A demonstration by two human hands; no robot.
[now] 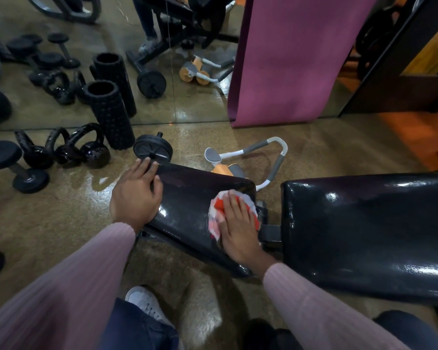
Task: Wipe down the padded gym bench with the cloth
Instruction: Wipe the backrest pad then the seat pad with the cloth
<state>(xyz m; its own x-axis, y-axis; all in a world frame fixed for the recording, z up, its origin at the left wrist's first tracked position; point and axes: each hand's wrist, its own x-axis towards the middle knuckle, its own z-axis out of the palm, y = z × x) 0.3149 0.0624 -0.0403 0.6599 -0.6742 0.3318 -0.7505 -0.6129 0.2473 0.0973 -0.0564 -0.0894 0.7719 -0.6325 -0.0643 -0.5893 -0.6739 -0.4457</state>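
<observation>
Right hand (238, 231), fingers flat, presses a red-and-white cloth (219, 213) onto the bench seat pad (187, 205); at nine o'clock, flat left hand (137, 195) steadies it.

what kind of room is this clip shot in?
Most likely a gym or home workout room: kettlebells and a foam roller on the floor by a wall mirror, plus the padded bench.

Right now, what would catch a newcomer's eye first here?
The red and white cloth under the right hand, pressed flat on the shiny black bench. The left hand rests on the bench's left end. Behind stands a purple mat, with black kettlebells on the floor at left.
</observation>
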